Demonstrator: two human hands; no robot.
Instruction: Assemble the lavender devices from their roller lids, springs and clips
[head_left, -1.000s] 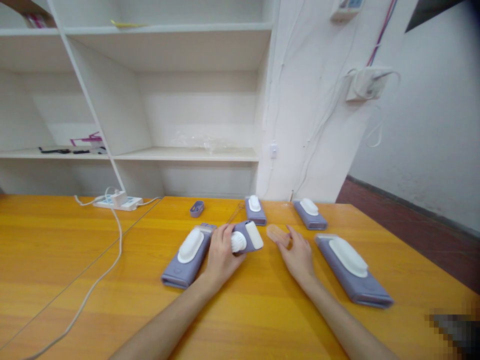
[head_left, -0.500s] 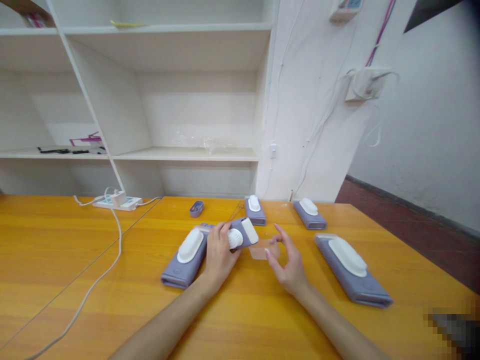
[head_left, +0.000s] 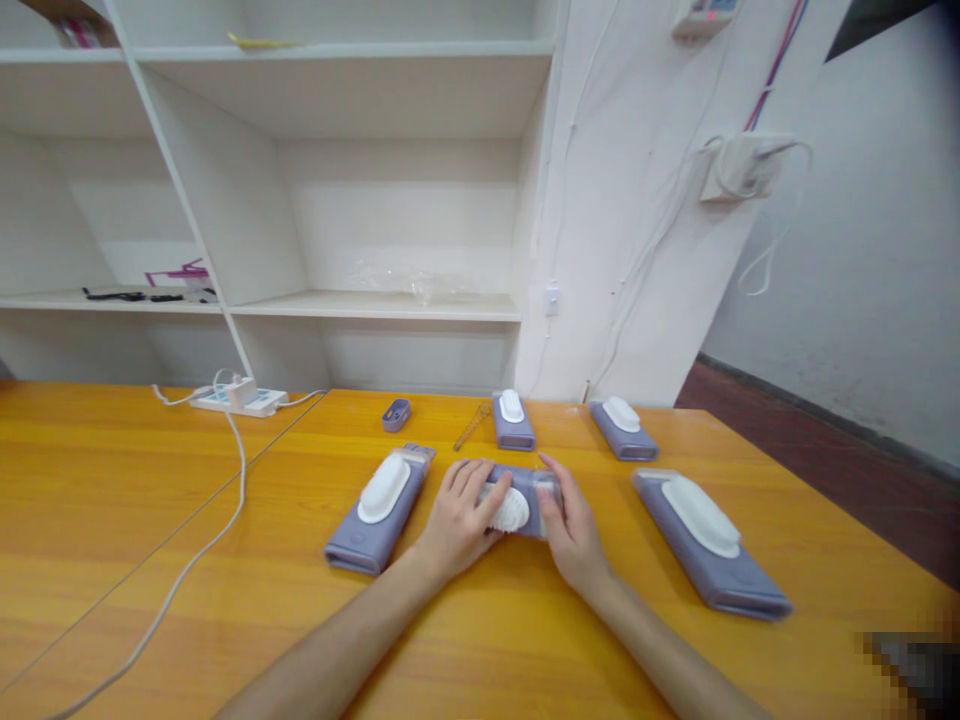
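Between my two hands is a flat lavender casing point(head_left: 530, 500) with a white ridged disc point(head_left: 511, 511) on its top face. My left hand point(head_left: 466, 510) grips its left part, fingers over the top and near the disc. At the right end, my right hand point(head_left: 570, 520) pinches the casing, where a clear plastic piece point(head_left: 550, 486) covers it. Left of my left hand lies a similar lavender casing point(head_left: 352, 545) bearing a white oval part point(head_left: 384, 488). Another such casing point(head_left: 739, 585) with a white oval part lies to the right of my right hand.
Two more lavender casings point(head_left: 515, 433) point(head_left: 626, 443) lie at the table's back. A small lavender ring-shaped part point(head_left: 396, 415) and a thin coiled spring-like piece point(head_left: 471, 427) lie near them. A white power strip point(head_left: 255, 401) and cable point(head_left: 225, 545) are on the left.
My right hand has moved onto the casing's right end, bringing the clear plastic piece with it. The casing has turned flatter and come lower, nearer the table.
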